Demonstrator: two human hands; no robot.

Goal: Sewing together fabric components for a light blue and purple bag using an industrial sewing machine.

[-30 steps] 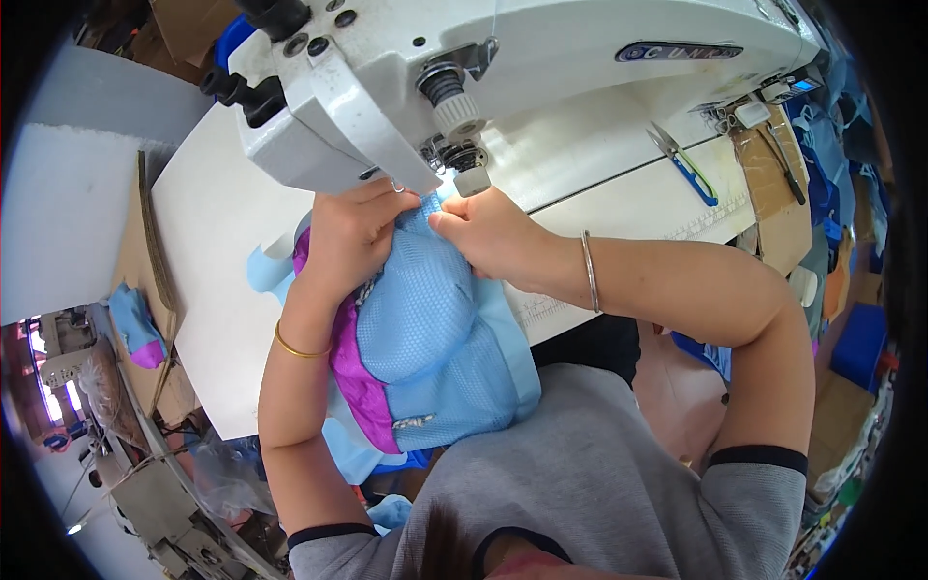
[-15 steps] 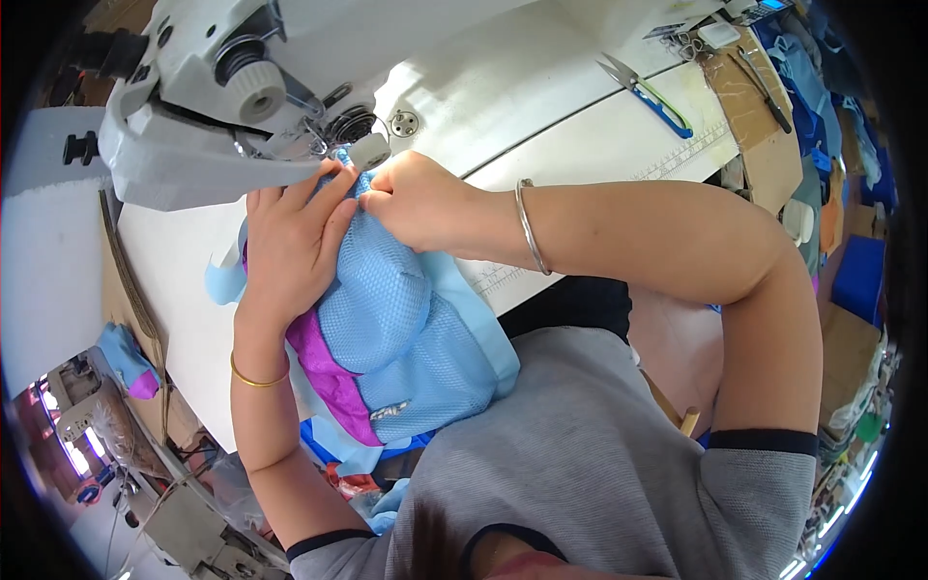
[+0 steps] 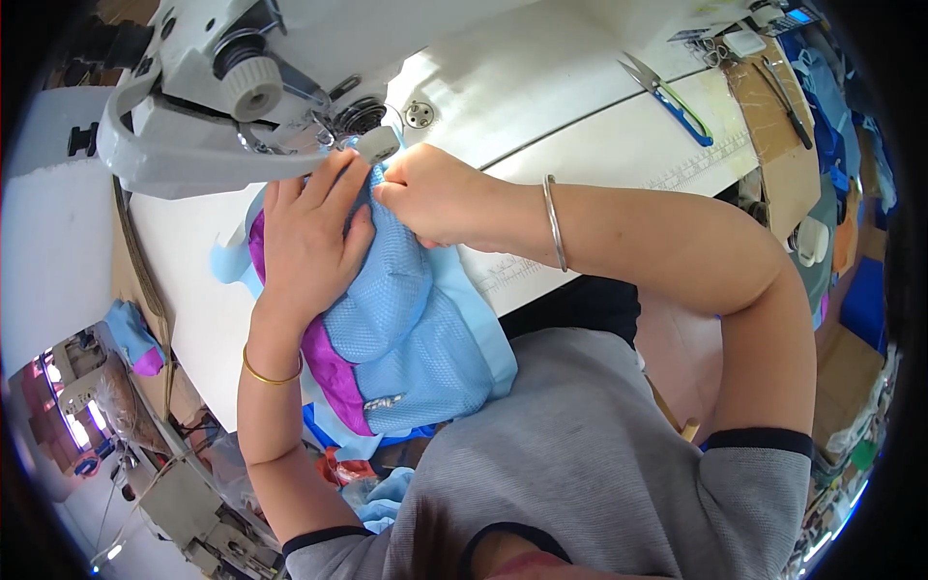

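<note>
A light-blue mesh fabric piece with a purple panel lies under the head of a white sewing machine, its top end reaching the presser area. My left hand rests open on it, fingers stretched toward the machine with their tips just below the head. My right hand grips the fabric's upper right part with curled fingers, close beside the left fingertips. Paler blue fabric layers show beneath. The needle is too hidden to make out.
Blue-and-green scissors lie on the white table at the back right, near cardboard holding small tools. Another blue-and-purple piece sits on a board at the left. Blue fabric is heaped at the far right; other machines stand lower left.
My left hand has gone from a pinch to fingers stretched flat on the fabric. My right hand still grips. The machine appears further left in the view.
</note>
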